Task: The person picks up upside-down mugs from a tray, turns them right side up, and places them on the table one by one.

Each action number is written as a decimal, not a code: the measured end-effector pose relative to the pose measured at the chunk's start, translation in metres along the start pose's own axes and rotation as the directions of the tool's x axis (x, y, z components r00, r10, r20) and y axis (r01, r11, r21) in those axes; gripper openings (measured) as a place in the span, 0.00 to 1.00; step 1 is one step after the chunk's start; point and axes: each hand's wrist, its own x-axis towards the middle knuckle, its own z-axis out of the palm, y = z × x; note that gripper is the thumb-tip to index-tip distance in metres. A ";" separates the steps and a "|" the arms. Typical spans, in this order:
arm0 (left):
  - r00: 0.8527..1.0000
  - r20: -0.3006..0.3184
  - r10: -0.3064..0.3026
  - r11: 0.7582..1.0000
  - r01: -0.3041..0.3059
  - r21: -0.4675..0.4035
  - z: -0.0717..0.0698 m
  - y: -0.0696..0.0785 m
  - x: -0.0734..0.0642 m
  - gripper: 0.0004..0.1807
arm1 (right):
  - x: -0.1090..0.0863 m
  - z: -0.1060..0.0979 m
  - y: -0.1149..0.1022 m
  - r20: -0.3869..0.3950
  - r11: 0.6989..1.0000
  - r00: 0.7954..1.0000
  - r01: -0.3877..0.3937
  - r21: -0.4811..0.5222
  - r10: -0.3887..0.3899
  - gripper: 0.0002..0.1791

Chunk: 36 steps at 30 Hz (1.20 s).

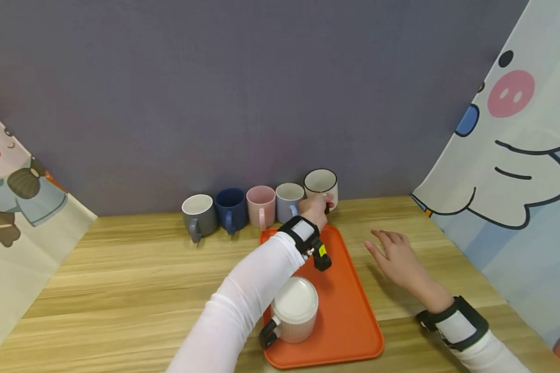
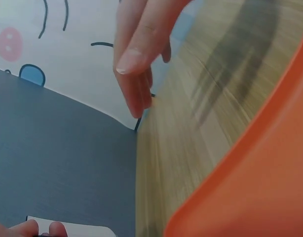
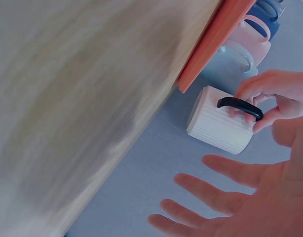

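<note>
At the right end of a row of mugs, a white ribbed mug (image 1: 321, 182) with a black rim stands upright by the back wall. My left hand (image 1: 315, 208) reaches over the tray and grips its black handle (image 3: 240, 106) with curled fingers. My right hand (image 1: 398, 260) hovers over the wood to the right of the tray, its fingers spread and holding nothing. Another white mug (image 1: 295, 308) with a black handle sits upside down on the near left part of the orange tray (image 1: 350, 311).
A light blue mug (image 1: 289, 196), a pink mug (image 1: 260, 199), a navy mug (image 1: 231, 204) and a grey mug (image 1: 199, 212) line up along the grey back wall (image 1: 191, 103). Cartoon-printed cloths hang at both sides of the wooden table (image 1: 121, 290).
</note>
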 end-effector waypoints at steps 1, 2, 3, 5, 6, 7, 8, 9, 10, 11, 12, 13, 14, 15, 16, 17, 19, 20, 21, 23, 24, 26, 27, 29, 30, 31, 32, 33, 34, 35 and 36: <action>1.000 -0.009 -0.004 1.000 0.004 0.012 0.001 -0.001 0.000 0.08 | 0.000 0.000 0.000 0.000 1.000 1.000 0.001 0.000 -0.001 0.31; 1.000 -0.018 -0.004 1.000 0.004 0.022 0.001 -0.002 0.001 0.09 | -0.001 0.000 0.000 0.001 1.000 1.000 -0.001 -0.001 0.001 0.31; 1.000 -0.028 -0.004 1.000 0.005 0.031 0.002 -0.004 0.002 0.09 | -0.001 0.001 0.001 0.002 1.000 1.000 -0.001 -0.001 0.001 0.31; 0.999 -0.049 -0.002 0.999 0.005 0.047 0.003 -0.005 0.004 0.09 | -0.001 0.001 0.001 0.003 1.000 1.000 -0.005 -0.001 0.005 0.32; 0.998 -0.061 0.000 0.998 0.003 0.055 0.004 -0.006 0.004 0.08 | -0.001 0.001 0.001 0.005 1.000 1.000 -0.006 0.000 0.006 0.32; 0.997 -0.072 0.002 0.998 0.002 0.059 0.004 -0.007 0.005 0.07 | -0.002 0.001 0.001 0.006 1.000 1.000 -0.008 0.001 0.008 0.32; 0.997 -0.080 0.002 0.998 0.003 0.066 0.005 -0.007 0.006 0.07 | -0.002 0.001 0.001 0.006 1.000 1.000 -0.009 0.002 0.009 0.32; 0.996 -0.086 0.000 0.997 0.006 0.073 0.005 -0.007 0.006 0.07 | -0.003 0.000 0.001 0.005 1.000 1.000 -0.010 0.003 0.010 0.32; 0.996 -0.092 -0.001 0.997 0.008 0.079 0.005 -0.007 0.006 0.09 | -0.003 0.000 0.001 0.004 1.000 1.000 -0.010 0.001 0.010 0.31; 0.995 -0.097 -0.003 0.996 0.011 0.086 0.005 -0.007 0.006 0.11 | -0.004 -0.001 0.001 0.003 1.000 1.000 -0.010 0.001 0.010 0.31; 0.995 -0.099 -0.006 0.996 0.015 0.091 0.005 -0.007 0.006 0.12 | -0.005 -0.001 0.002 0.001 1.000 1.000 -0.009 -0.001 0.009 0.31; 0.995 -0.102 -0.008 0.995 0.018 0.097 0.005 -0.007 0.006 0.14 | -0.006 -0.002 0.002 -0.001 1.000 1.000 -0.010 -0.001 0.010 0.30; 0.995 -0.101 -0.011 0.995 0.022 0.102 0.004 -0.007 0.006 0.14 | -0.006 -0.002 0.003 -0.002 1.000 1.000 -0.009 -0.001 0.009 0.30; 0.995 -0.101 -0.014 0.994 0.025 0.105 0.004 -0.007 0.007 0.14 | -0.007 -0.003 0.004 -0.004 1.000 1.000 -0.010 -0.002 0.010 0.30; 0.995 -0.102 -0.016 0.994 0.027 0.107 0.004 -0.008 0.007 0.13 | -0.008 -0.003 0.004 -0.007 1.000 1.000 -0.009 -0.005 0.009 0.30; 0.994 -0.104 -0.017 0.993 0.029 0.111 0.004 -0.008 0.008 0.13 | -0.008 -0.004 0.005 -0.008 1.000 1.000 -0.009 -0.002 0.009 0.30; 0.993 -0.112 -0.025 0.993 0.037 0.110 0.003 -0.009 0.010 0.12 | -0.008 -0.004 0.007 -0.007 1.000 1.000 -0.009 -0.001 0.009 0.29; 0.993 -0.114 -0.026 0.993 0.038 0.110 0.003 -0.010 0.010 0.12 | -0.008 -0.005 0.007 -0.005 1.000 1.000 -0.010 -0.001 0.010 0.30; 0.993 -0.116 -0.030 0.994 0.042 0.105 0.002 -0.010 0.010 0.11 | -0.008 -0.005 0.008 -0.004 1.000 1.000 -0.010 -0.001 0.010 0.29; 0.992 -0.118 -0.033 0.993 0.046 0.108 0.001 -0.011 0.012 0.11 | -0.008 -0.006 0.008 -0.005 1.000 1.000 -0.008 -0.003 0.008 0.29; 0.992 -0.119 -0.034 0.992 0.048 0.115 0.000 -0.011 0.012 0.11 | -0.008 -0.006 0.009 -0.008 1.000 1.000 -0.008 -0.006 0.008 0.29; 0.993 -0.117 -0.029 0.989 0.045 0.142 -0.002 -0.012 0.012 0.11 | -0.008 -0.006 0.010 -0.016 1.000 1.000 -0.006 -0.010 0.006 0.29; 0.993 -0.116 -0.028 0.987 0.046 0.155 -0.002 -0.012 0.013 0.11 | -0.008 -0.005 0.010 -0.022 1.000 1.000 -0.004 -0.010 0.004 0.29; 0.992 -0.125 -0.015 0.977 0.042 0.209 -0.004 -0.013 0.014 0.12 | -0.007 -0.005 0.011 -0.027 1.000 1.000 -0.003 -0.014 0.003 0.29; 0.992 -0.128 -0.013 0.974 0.042 0.221 -0.004 -0.013 0.015 0.11 | -0.007 -0.005 0.011 -0.031 1.000 1.000 -0.002 -0.016 0.001 0.29; 0.992 -0.129 -0.013 0.972 0.043 0.231 -0.005 -0.014 0.015 0.11 | -0.007 -0.005 0.011 -0.031 1.000 1.000 -0.003 -0.016 0.002 0.29; 0.991 -0.132 -0.011 0.970 0.042 0.239 -0.005 -0.014 0.016 0.10 | -0.007 -0.005 0.011 -0.030 1.000 1.000 -0.005 -0.017 0.004 0.30; 0.991 -0.135 -0.011 0.969 0.044 0.245 -0.005 -0.015 0.016 0.10 | -0.007 -0.005 0.011 -0.027 1.000 1.000 -0.006 -0.017 0.006 0.30; 0.991 -0.136 -0.013 0.967 0.047 0.249 -0.005 -0.015 0.017 0.10 | -0.007 -0.005 0.011 -0.026 1.000 1.000 -0.009 -0.018 0.009 0.30; 0.991 -0.134 -0.014 0.967 0.048 0.250 -0.005 -0.015 0.017 0.10 | -0.007 -0.006 0.010 -0.025 1.000 1.000 -0.010 -0.019 0.010 0.29; 0.991 -0.132 -0.015 0.967 0.048 0.249 -0.005 -0.015 0.017 0.09 | -0.007 -0.006 0.010 -0.023 1.000 1.000 -0.013 -0.019 0.013 0.29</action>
